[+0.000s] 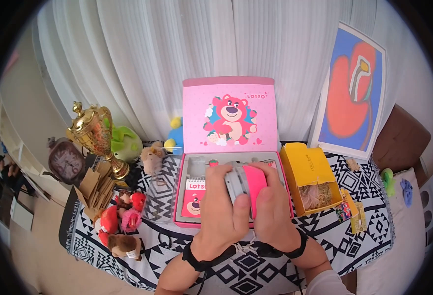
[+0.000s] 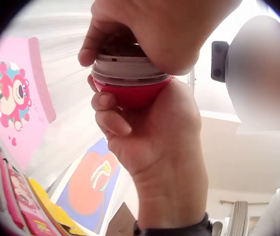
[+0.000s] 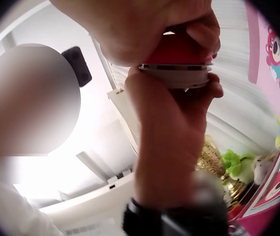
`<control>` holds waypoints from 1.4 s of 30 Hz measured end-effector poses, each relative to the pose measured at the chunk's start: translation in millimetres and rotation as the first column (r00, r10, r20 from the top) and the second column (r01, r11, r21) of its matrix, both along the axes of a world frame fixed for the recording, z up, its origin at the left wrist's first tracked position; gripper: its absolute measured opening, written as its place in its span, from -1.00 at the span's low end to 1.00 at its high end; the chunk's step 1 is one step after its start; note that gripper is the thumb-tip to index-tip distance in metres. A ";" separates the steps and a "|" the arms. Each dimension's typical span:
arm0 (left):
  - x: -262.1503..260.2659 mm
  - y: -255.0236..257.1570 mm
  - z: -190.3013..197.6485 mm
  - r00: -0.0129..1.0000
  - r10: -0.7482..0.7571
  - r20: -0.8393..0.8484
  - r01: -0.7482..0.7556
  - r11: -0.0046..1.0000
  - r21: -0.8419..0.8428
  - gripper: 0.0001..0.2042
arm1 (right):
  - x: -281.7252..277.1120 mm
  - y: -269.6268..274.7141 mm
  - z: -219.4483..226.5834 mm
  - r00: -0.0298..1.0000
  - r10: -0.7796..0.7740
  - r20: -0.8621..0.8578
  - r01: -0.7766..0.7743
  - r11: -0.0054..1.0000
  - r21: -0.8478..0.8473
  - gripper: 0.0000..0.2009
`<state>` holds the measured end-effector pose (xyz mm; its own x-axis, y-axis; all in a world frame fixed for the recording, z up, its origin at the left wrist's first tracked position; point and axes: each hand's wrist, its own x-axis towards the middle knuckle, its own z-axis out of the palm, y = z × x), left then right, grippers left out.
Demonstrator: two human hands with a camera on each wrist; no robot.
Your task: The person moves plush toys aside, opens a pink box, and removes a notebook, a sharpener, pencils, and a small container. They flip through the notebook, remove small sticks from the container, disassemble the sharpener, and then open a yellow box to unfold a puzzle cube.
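Both hands hold a round pink-and-grey thing (image 1: 256, 189) above the pink gift box, one hand on each side of it. My left hand (image 1: 221, 214) grips its grey half, and my right hand (image 1: 274, 211) wraps around the pink half. In the left wrist view, ridged pale rings (image 2: 130, 71) show between the two hands, beside a red-pink curved part (image 2: 137, 94). Under the hands, the open gift box (image 1: 178, 214) has a grey inlay and a bear on its raised lid (image 1: 232, 115). A LOTSO calendar (image 1: 191, 202) lies in its left part. The hands hide the box's middle.
Left of the box stand a gold trophy (image 1: 96, 130), folded cardboard (image 1: 97, 186), a clear plastic case (image 1: 160, 196) and several small plush toys (image 1: 123, 244). On the right are a yellow box (image 1: 309, 164) with shredded filling and a framed picture (image 1: 346, 123) leaning near the curtain.
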<state>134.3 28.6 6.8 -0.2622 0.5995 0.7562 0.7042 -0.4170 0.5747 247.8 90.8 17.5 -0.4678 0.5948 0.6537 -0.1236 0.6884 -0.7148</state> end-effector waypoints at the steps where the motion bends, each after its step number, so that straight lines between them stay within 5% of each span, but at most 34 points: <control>1: 1.9 -2.1 0.1 0.998 0.024 0.052 -0.024 1.000 -0.016 -0.45 | -0.7 -1.1 0.2 0.999 -0.033 0.004 0.033 0.998 0.056 -0.54; 3: 1.6 -6.5 4.8 0.994 0.047 0.095 -0.044 0.998 -0.037 -0.49 | -2.7 -3.5 -2.3 0.998 -0.069 -0.002 0.069 0.992 0.107 -0.52; 5: 0.7 -10.1 11.3 0.938 -0.017 0.346 0.087 0.978 -0.187 -0.53 | -5.8 -1.1 -8.3 0.995 -0.095 -0.021 0.098 0.977 0.190 -0.49; 8: -15.7 -0.3 3.4 0.878 -0.149 0.455 0.228 0.966 -0.124 -0.46 | -8.9 6.6 -5.1 0.995 -0.091 -0.040 0.099 0.951 0.293 -0.48; 9: -17.0 -3.9 5.1 0.528 -0.236 0.816 0.442 0.897 -0.027 -0.44 | -2.0 3.5 2.9 1.000 0.020 -0.022 -0.018 0.997 0.073 -0.49; 10: -24.1 -6.4 8.8 0.536 -0.226 0.814 0.423 0.906 -0.028 -0.44 | -0.9 6.3 3.1 0.999 0.041 -0.025 -0.039 0.997 0.074 -0.49; 12: -41.8 -10.5 18.3 -0.033 -0.405 0.914 0.546 0.758 0.356 -0.42 | 1.1 12.4 4.3 0.970 0.131 -0.205 -0.215 0.855 -0.472 -0.28; 13: -45.4 -10.4 22.7 -0.125 -0.385 0.915 0.516 0.762 0.391 -0.38 | 3.6 14.4 8.5 0.944 0.175 -0.280 -0.320 0.694 -0.645 -0.25; 14: -48.2 -11.3 26.7 -0.125 -0.387 0.913 0.519 0.759 0.393 -0.38 | 5.7 16.4 13.4 0.944 0.173 -0.280 -0.318 0.697 -0.643 -0.25; 16: -51.8 -12.7 32.0 -0.156 -0.274 0.949 0.548 0.775 0.314 -0.40 | 10.1 19.6 20.5 0.862 0.335 -0.379 -0.501 0.450 -0.739 -0.31; 17: -54.5 -10.3 26.3 -0.234 -0.314 0.920 0.540 0.745 0.391 -0.30 | 9.9 20.3 21.4 0.862 0.335 -0.380 -0.501 0.453 -0.738 -0.31; 20: -53.7 -4.5 16.9 -0.191 -0.393 0.899 0.606 0.674 0.423 -0.27 | 7.1 22.7 17.5 0.847 0.336 -0.411 -0.523 0.391 -0.757 -0.27; 24: -51.4 -7.5 19.7 -0.141 -0.403 0.904 0.595 0.696 0.403 -0.26 | 11.6 27.0 8.0 0.789 0.420 -0.448 -0.611 0.454 -0.649 -0.34; 26: -60.3 -9.4 12.5 -0.113 -0.556 0.823 0.683 0.558 0.471 -0.36 | 13.4 26.1 11.1 0.803 0.404 -0.438 -0.596 0.500 -0.628 -0.37; 27: -59.1 -10.8 11.6 -0.112 -0.556 0.824 0.683 0.560 0.470 -0.36 | 15.9 27.7 15.4 0.889 0.420 -0.182 -0.453 0.754 -0.475 -0.41; 28: -57.0 -12.2 10.9 -0.066 -0.514 0.855 0.601 0.664 0.446 -0.38 | 18.3 29.3 19.6 0.939 0.337 0.071 -0.313 0.922 -0.228 -0.42; 29: -55.7 -13.0 10.7 -0.028 -0.466 0.884 0.509 0.755 0.414 -0.40 | 20.8 29.9 23.2 0.939 0.336 0.070 -0.313 0.922 -0.228 -0.42; 32: -56.1 -12.7 11.6 0.014 -0.429 0.903 0.461 0.804 0.375 -0.29 | 28.0 34.1 25.9 0.913 0.397 0.090 -0.328 0.849 -0.415 -0.47; 35: -54.2 -12.9 15.8 -0.110 -0.425 0.899 0.361 0.825 0.434 -0.29 | 28.6 41.9 18.6 0.892 0.452 0.006 -0.394 0.785 -0.478 -0.50; 37: -58.2 -13.6 11.5 -0.065 -0.445 0.893 0.405 0.806 0.431 -0.29 | 29.1 43.6 18.7 0.890 0.455 0.002 -0.357 0.702 -0.616 -0.50; 39: -59.8 -13.4 10.1 -0.022 -0.466 0.885 0.449 0.786 0.425 -0.29 | 29.3 41.4 24.2 0.911 0.398 0.104 -0.280 0.785 -0.553 -0.52; 41: -60.5 -10.6 11.1 0.199 -0.414 0.888 0.493 0.826 0.274 -0.27 | 28.8 34.4 29.4 0.923 0.327 0.201 -0.199 0.856 -0.478 -0.53; 42: -58.5 -8.7 12.6 0.193 -0.411 0.891 0.495 0.825 0.274 -0.27 | 27.5 28.1 30.7 0.941 0.271 0.201 -0.164 0.887 -0.431 -0.56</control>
<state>75.8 19.9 19.5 -0.3942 0.8960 0.2046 -0.5577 -0.4102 0.7216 275.2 118.9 48.2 -0.7307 0.6446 0.2249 -0.0184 0.3107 -0.9503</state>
